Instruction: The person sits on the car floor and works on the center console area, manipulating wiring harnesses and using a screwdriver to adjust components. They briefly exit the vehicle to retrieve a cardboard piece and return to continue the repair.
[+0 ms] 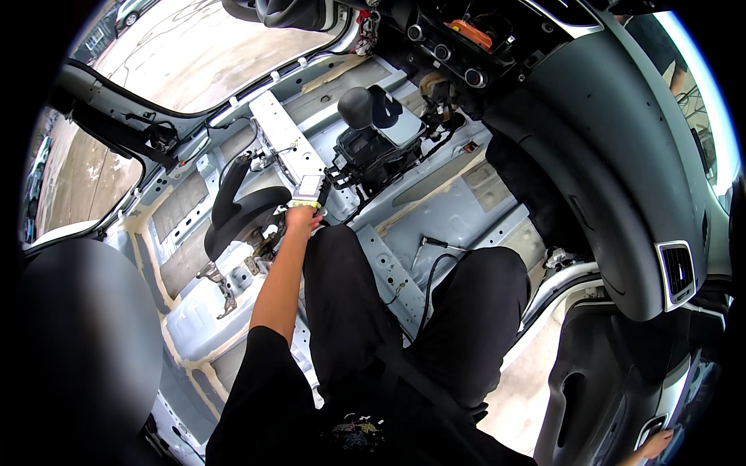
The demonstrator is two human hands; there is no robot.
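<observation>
We wear black short-sleeved top [256, 388], small pale print low at its front [353, 429]; black trousers [404, 311] lower centre of frame; left forearm [281, 279] bare.

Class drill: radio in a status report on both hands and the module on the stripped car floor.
Left hand gripping small silver module on centre tunnel. Right hand barely in view at lower right edge, by door panel. Gear shifter just ahead, loose cables alongside.

I'm sitting inside a stripped car cabin, bare metal floor pan [458, 210] exposed under the dashboard [606, 155], gear shifter [359, 107] and loose wiring showing.
</observation>
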